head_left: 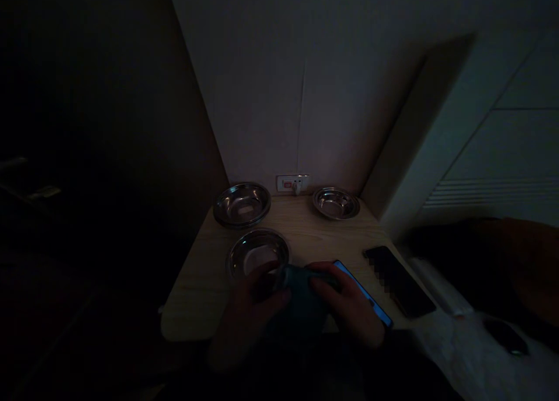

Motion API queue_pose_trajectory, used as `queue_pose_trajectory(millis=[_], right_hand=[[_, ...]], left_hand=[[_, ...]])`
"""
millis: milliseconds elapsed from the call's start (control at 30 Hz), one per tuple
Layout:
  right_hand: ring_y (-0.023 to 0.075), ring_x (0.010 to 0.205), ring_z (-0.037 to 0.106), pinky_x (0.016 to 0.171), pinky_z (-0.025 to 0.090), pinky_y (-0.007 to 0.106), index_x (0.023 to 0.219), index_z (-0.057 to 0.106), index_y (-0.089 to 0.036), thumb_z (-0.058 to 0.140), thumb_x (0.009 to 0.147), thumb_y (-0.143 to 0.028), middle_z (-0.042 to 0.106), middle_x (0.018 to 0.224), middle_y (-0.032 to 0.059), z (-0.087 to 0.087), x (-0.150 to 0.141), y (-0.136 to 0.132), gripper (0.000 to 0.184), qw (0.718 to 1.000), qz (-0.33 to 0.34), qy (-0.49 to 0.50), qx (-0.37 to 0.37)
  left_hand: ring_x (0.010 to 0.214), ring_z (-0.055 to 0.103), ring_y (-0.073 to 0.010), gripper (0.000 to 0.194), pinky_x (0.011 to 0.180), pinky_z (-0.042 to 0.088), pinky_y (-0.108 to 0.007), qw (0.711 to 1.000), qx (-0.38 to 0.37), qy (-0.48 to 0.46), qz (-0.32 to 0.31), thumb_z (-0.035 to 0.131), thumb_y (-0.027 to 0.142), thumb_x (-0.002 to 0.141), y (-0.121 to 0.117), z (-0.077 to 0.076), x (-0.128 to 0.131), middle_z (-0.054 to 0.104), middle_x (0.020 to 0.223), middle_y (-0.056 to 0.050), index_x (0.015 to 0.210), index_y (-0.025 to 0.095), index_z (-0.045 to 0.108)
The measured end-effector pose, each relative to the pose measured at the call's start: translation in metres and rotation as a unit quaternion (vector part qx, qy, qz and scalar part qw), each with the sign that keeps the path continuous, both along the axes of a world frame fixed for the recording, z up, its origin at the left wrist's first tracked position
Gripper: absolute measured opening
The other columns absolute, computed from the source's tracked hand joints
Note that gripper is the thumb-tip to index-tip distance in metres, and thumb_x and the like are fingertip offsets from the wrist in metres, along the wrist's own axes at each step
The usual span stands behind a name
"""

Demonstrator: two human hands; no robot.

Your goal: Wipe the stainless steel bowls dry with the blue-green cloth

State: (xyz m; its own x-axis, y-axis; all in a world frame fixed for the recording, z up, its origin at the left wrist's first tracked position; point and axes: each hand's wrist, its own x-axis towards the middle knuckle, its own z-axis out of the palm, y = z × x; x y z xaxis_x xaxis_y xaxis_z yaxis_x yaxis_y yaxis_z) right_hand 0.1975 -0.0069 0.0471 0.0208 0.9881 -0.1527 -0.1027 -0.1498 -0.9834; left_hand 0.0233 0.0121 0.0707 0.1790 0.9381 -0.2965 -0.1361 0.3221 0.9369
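Note:
In dim light, a teal cloth (301,305) hangs between my two hands at the front edge of the table. My left hand (251,308) is closed on the cloth's left edge, thumb against it, and part of its fingers is lost in shadow. With thumb and fingers, my right hand (345,299) pinches the upper right part of the cloth. Just beyond my left hand lies a shiny metal bowl (258,251), partly covered by the fingers. I cannot tell whether the cloth touches the bowl.
Stacked metal bowls (242,206) stand at the back left of the wooden table (187,313), smaller ones (336,203) at the back right. A lit phone (364,293) and a dark phone (402,281) lie on the right. A wall socket (293,183) holds a plug.

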Motion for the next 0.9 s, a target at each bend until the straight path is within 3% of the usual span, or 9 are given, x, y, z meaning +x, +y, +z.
queue_pose_trajectory(millis=[133,300,467,633,700,800,900], right_hand=[[0.0171,0.074,0.056,0.069,0.043,0.028,0.084,0.065,-0.021,0.062,0.073,-0.041,0.063,0.076,-0.0001,0.004,0.001,0.003,0.023,0.994,-0.007,-0.111,0.021],[0.0136,0.063,0.050,0.057,0.040,0.024,0.077,0.059,-0.019,0.058,0.073,-0.040,0.055,0.065,-0.0027,0.007,-0.008,0.001,0.021,0.992,-0.001,-0.123,0.018],[0.0110,0.057,0.044,0.052,0.035,0.022,0.068,0.051,-0.019,0.058,0.074,-0.042,0.044,0.058,-0.0054,0.002,-0.011,0.000,0.026,0.993,0.027,-0.115,0.011],[0.0159,0.074,0.057,0.066,0.042,0.026,0.086,0.062,-0.019,0.062,0.073,-0.038,0.063,0.076,-0.0006,-0.001,-0.007,0.005,0.023,0.992,0.094,-0.086,0.005],[0.0171,0.076,0.058,0.068,0.044,0.027,0.087,0.065,-0.019,0.063,0.073,-0.040,0.066,0.079,0.0008,-0.001,-0.006,0.007,0.025,0.994,0.074,-0.074,-0.004],[0.0146,0.064,0.056,0.058,0.042,0.025,0.080,0.064,-0.019,0.067,0.068,-0.048,0.063,0.068,-0.0008,-0.003,-0.005,0.009,0.032,0.999,-0.019,-0.023,-0.029],[0.0117,0.053,0.052,0.050,0.038,0.022,0.081,0.061,-0.019,0.074,0.061,-0.048,0.058,0.059,-0.0034,-0.008,-0.003,0.007,0.038,0.994,-0.044,0.073,-0.073]], left_hand=[[0.088,0.066,-0.0196,0.041,0.076,0.051,-0.028,0.999,0.031,0.019,-0.012,0.072,0.026,0.064,0.000,-0.001,-0.005,0.071,0.095,-0.005,0.103,0.018,0.063],[0.090,0.065,-0.0191,0.039,0.077,0.050,-0.027,0.993,0.074,0.086,-0.003,0.071,0.029,0.064,0.004,-0.007,-0.002,0.071,0.098,-0.004,0.101,0.020,0.064],[0.090,0.064,-0.0192,0.022,0.084,0.047,-0.029,0.979,0.108,0.170,0.018,0.064,0.035,0.070,0.008,-0.007,-0.001,0.071,0.090,-0.002,0.086,0.021,0.070],[0.095,0.061,-0.0192,0.028,0.088,0.044,-0.030,0.969,0.114,0.207,-0.068,0.055,0.041,0.078,0.007,-0.008,-0.003,0.069,0.098,-0.002,0.096,0.023,0.068],[0.096,0.061,-0.0195,0.039,0.087,0.045,-0.031,0.971,0.097,0.198,-0.088,0.057,0.041,0.077,0.006,-0.011,-0.005,0.068,0.100,-0.003,0.112,0.023,0.060],[0.093,0.061,-0.0213,0.066,0.080,0.048,-0.032,0.974,0.059,0.192,-0.101,0.071,0.034,0.065,0.006,-0.018,-0.012,0.066,0.100,-0.005,0.124,0.020,0.047],[0.089,0.061,-0.0206,0.046,0.078,0.048,-0.030,0.975,0.064,0.192,-0.092,0.070,0.032,0.064,0.010,-0.021,-0.023,0.066,0.096,-0.005,0.105,0.016,0.057]])
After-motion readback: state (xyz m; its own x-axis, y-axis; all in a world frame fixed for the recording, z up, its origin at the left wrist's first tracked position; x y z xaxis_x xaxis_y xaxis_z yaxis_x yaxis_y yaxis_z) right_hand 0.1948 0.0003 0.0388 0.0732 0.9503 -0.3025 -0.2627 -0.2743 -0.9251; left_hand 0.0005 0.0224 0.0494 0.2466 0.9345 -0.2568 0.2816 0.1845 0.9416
